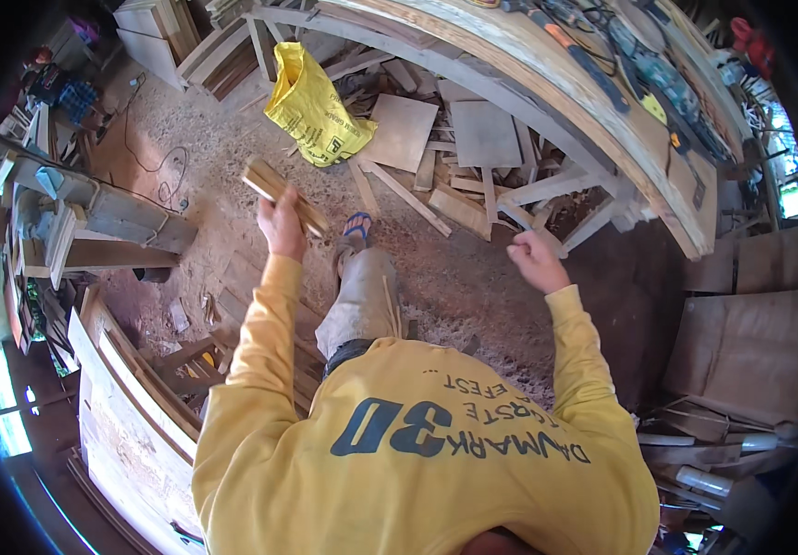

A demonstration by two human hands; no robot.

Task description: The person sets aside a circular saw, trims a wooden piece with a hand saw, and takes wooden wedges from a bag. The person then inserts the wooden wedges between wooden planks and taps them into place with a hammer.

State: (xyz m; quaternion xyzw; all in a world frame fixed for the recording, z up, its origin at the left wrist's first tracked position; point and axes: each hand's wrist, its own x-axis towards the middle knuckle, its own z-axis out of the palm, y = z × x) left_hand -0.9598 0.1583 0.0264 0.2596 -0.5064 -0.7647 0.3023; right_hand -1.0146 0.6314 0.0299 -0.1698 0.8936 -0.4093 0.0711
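Note:
My left hand [282, 225] is closed around short wooden strips [270, 180], held together and slanting across the palm above the dirt floor. My right hand [540, 263] is curled into a fist, out to the right, with no object showing in it. Behind that fist in the view lies a pile of offcuts [459, 208]. A yellow sack [316, 116] stands open-topped on the floor, beyond the left hand and beside two flat square boards, one a pale board [402, 129].
A long workbench [547, 79] curves along the far right, with power tools and an orange-handled hand tool on it. A heavy timber beam [122, 213] stands at left. Boards lean at lower left, and a cable [172, 166] trails over the floor. Another person [71, 92] is at far left.

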